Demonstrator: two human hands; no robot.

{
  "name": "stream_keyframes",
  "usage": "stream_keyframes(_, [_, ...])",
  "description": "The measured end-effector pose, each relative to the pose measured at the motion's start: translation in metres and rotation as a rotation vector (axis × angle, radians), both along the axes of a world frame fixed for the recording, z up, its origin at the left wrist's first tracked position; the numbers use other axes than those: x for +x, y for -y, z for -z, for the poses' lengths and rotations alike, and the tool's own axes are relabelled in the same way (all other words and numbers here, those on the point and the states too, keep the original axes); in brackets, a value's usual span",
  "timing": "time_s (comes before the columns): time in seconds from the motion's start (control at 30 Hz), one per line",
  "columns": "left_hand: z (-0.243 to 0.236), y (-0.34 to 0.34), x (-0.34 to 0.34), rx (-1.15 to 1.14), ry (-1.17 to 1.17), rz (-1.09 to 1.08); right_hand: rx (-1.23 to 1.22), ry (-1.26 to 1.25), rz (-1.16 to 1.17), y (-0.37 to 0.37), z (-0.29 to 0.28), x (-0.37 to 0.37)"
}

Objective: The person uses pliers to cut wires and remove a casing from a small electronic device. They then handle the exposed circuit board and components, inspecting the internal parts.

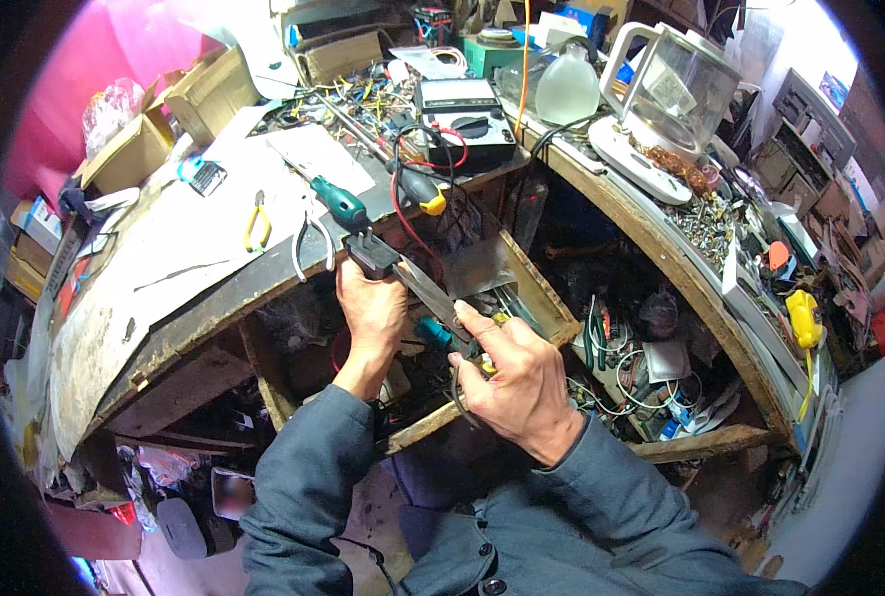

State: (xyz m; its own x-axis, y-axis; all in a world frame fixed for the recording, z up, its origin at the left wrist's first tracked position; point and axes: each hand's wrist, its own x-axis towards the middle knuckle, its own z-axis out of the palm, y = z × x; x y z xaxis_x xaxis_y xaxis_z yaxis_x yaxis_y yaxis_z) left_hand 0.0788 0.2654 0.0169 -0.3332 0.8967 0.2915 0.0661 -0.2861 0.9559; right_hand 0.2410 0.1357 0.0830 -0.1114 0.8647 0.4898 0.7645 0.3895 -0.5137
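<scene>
A green-handled screwdriver (340,202) is lying just left of the analogue multimeter (465,120); yellow-handled pliers (256,221) are resting farther left, and a glass-walled balance (661,104) is standing to its right.

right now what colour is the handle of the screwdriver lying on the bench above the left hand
Teal green, on the screwdriver in the head view.

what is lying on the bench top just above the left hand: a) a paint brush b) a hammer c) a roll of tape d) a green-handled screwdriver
d: a green-handled screwdriver lies on the bench top just above the left hand, which grips a black plug-like part; yellow-handled pliers lie further left.
</scene>
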Motion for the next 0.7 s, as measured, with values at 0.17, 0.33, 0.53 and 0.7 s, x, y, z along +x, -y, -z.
stream_keyframes(0.17, [0.001,-0.004,0.001,-0.025,0.059,0.071,0.075,0.312,0.028,0.004,-0.007,0.000])
stream_keyframes(0.33, [0.000,-0.002,0.002,-0.055,0.125,0.070,0.157,0.536,0.041,0.000,-0.013,0.004])
stream_keyframes(0.53, [-0.022,0.011,0.006,-0.028,-0.079,-0.069,0.100,0.389,-0.031,-0.002,-0.017,0.004])
stream_keyframes(0.7, [-0.029,0.015,0.004,-0.077,-0.026,0.041,0.047,0.208,-0.050,-0.003,-0.017,0.005])
